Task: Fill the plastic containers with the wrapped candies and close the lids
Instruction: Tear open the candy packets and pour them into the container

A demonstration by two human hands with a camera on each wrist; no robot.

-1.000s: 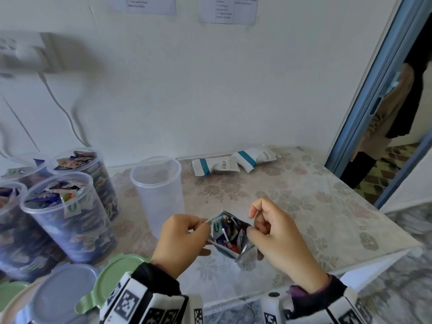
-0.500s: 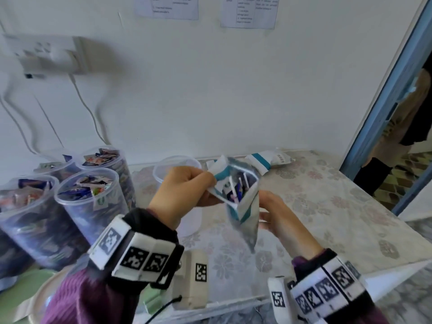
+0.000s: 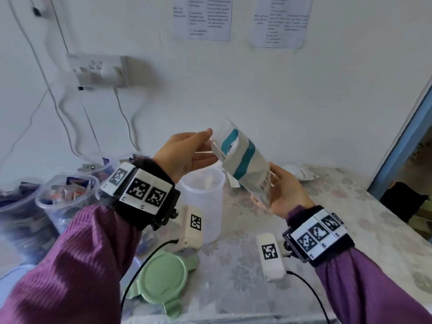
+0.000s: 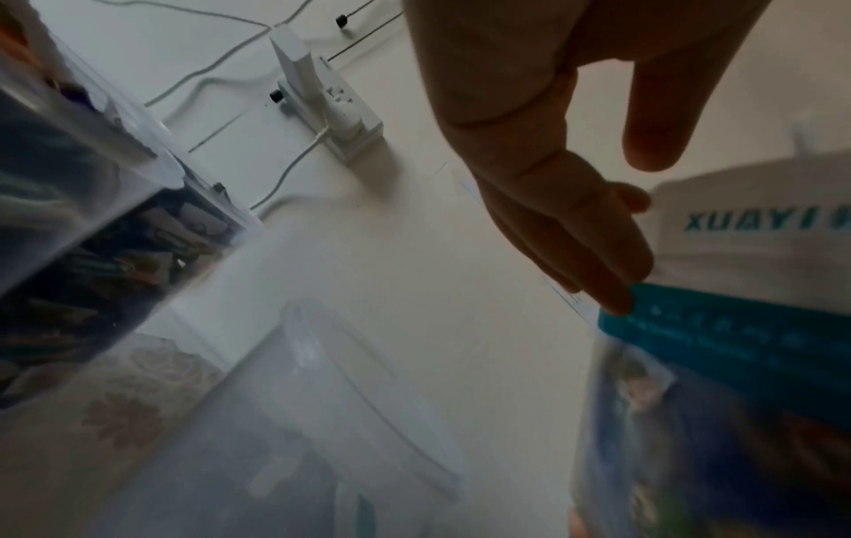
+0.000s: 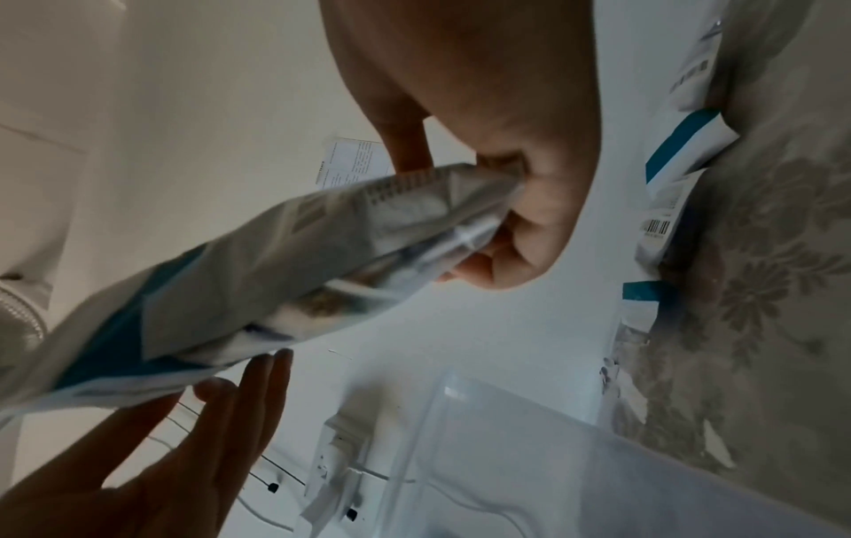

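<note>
Head view, from the left: filled containers [image 3: 63, 197] of wrapped candies stand at the counter's [image 3: 350, 249] left edge, against the wall. Just right of them and nearer the viewer, a green lid [image 3: 161, 280] lies flat on the floral counter. Behind the lid stands the empty container [image 3: 205, 202], clear and open at the top. Above it the left hand [image 3: 184, 155] is raised, fingers straight and together, their tips touching the upper end of the candy bag [image 3: 245, 160]; in the left wrist view the fingertips [image 4: 612, 291] rest on the bag's teal band, without curling round it. The bag, white with teal stripes, is tilted in the air, its upper end toward the left hand and over the empty container's mouth, its lower end with the barcode down to the right. The right hand [image 3: 285, 192] grips that lower end; in the right wrist view its fingers [image 5: 520, 225] and thumb are curled round the crumpled end of the bag. Whether candies are falling cannot be told. Farther right, another sealed bag [image 3: 301, 173] lies on the counter by the wall.
</note>
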